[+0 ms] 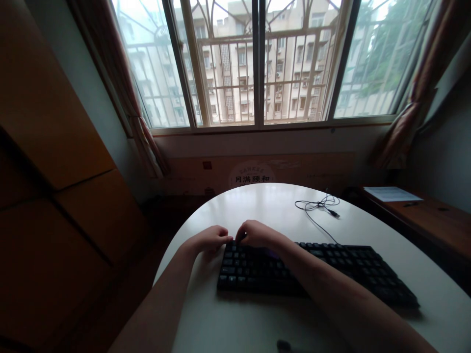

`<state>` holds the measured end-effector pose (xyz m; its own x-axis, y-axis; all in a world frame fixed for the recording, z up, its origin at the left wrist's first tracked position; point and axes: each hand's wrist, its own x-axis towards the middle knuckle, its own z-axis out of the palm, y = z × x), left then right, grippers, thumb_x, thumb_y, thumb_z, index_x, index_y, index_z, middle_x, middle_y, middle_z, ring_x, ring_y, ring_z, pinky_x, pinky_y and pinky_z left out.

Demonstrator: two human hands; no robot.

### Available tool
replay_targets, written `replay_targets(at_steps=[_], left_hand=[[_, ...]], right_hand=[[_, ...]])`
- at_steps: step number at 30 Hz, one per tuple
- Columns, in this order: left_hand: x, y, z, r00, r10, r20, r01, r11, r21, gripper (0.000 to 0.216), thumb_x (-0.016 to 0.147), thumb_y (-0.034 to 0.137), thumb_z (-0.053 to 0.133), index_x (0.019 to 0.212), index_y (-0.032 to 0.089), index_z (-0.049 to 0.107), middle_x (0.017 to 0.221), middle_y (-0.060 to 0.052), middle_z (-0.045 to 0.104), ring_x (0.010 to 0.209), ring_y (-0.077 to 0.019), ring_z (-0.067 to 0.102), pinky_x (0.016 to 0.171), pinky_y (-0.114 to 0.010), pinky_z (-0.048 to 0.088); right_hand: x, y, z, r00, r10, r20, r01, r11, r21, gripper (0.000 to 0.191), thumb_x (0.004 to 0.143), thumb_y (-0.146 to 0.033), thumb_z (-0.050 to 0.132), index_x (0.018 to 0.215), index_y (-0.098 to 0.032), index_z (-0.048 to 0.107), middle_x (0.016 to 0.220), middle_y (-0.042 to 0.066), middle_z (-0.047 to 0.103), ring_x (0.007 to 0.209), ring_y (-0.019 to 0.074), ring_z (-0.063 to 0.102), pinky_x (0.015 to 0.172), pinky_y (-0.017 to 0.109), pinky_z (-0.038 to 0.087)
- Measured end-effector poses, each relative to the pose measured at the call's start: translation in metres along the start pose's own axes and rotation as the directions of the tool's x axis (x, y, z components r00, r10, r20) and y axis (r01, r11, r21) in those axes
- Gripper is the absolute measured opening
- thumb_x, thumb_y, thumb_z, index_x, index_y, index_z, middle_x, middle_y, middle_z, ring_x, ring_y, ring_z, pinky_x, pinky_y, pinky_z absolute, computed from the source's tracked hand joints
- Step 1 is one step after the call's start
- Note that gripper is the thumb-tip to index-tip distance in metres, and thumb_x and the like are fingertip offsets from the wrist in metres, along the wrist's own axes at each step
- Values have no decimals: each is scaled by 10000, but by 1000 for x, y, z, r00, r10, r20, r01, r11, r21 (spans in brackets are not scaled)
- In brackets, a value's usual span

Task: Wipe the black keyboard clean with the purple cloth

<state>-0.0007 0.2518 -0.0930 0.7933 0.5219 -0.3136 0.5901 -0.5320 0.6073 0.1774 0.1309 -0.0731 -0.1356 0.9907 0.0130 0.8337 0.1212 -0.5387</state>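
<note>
A black keyboard [257, 284] lies on the white round table [198, 314], set slightly aslant. At its far left corner my left hand [212, 238] is closed, the fingers curled beside the edge and the thumb tip against the corner. My right hand [255, 233] reaches across the keyboard to the same corner, wrist bent, thumb and fingers pinched over the top left keys. Whatever is between those fingertips is too small to make out. Part of a purple patch [270, 253] shows beneath the right hand. My right forearm covers the middle keys.
The keyboard's thin black cable [312, 203] lies loosely looped behind it, its USB plug [334, 214] on the table. Close to the near edge sits a small dark object [283, 345]. White paper [392, 193] rests on a brown desk [447, 211] at right. A window stands behind.
</note>
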Motion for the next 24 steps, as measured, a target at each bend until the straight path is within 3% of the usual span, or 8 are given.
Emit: replay_targets(at_steps=[6, 12, 17, 24], left_hand=[[1, -1, 0, 1000, 11, -3, -11, 1000, -5, 496, 725, 682, 541, 687, 192, 476, 513, 45, 463, 448, -143, 511, 427, -237, 366], [-2, 5, 1, 1000, -16, -8, 16, 999, -42, 488, 691, 678, 572, 673, 198, 483, 490, 42, 459, 443, -153, 504, 425, -245, 357], [-1, 3, 2, 1000, 0, -29, -1, 999, -48, 496, 687, 686, 581, 654, 203, 473, 475, 43, 456, 434, -154, 504, 408, -239, 347], [3, -5, 3, 999, 9, -35, -11, 999, -45, 480, 711, 669, 576, 661, 200, 486, 486, 41, 468, 421, -150, 513, 396, -231, 352]], right_hand=[[-4, 2, 0, 996, -90, -5, 88, 990, -113, 276, 763, -245, 600, 970, -279, 779, 910, 37, 749, 800, 191, 651, 688, 252, 411], [-7, 10, -6, 987, -162, -6, 155, 949, -274, 307, 817, -415, 593, 1039, -262, 740, 929, 54, 718, 779, 192, 621, 636, 248, 386], [-4, 11, -3, 954, -292, 63, 298, 919, -260, 335, 811, -219, 556, 1085, -304, 730, 961, 36, 709, 777, 165, 613, 664, 235, 389], [-3, 10, -8, 957, -278, 83, 287, 947, -144, 271, 856, -288, 552, 1016, -224, 761, 905, 59, 711, 751, 154, 600, 687, 229, 402]])
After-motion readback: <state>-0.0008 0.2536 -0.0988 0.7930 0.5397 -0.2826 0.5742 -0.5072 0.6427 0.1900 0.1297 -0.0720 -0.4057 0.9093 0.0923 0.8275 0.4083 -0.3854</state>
